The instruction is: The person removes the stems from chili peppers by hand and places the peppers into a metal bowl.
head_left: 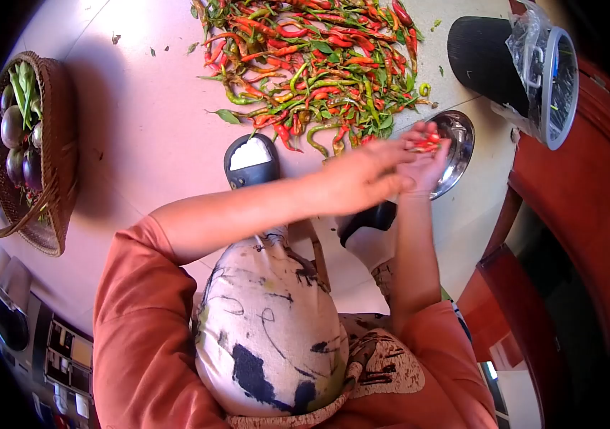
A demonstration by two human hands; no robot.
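Note:
Red and green chili peppers (319, 64) with some leaves lie in a wide heap on the floor. A shiny metal bowl (459, 146) stands at the heap's lower right. Over the bowl's left part is my right hand (423, 168), palm up, with small red peppers (428, 139) lying in it. My left hand (373, 171) reaches across from the left, its blurred fingers apart, just above and beside my right palm. Whether its fingertips touch the peppers cannot be made out.
On the left a woven basket (55, 157) holds eggplants and green pods. A black bin (487, 57) with a plastic liner stands at the upper right, near reddish-brown furniture (569, 186). My shoes rest below the heap.

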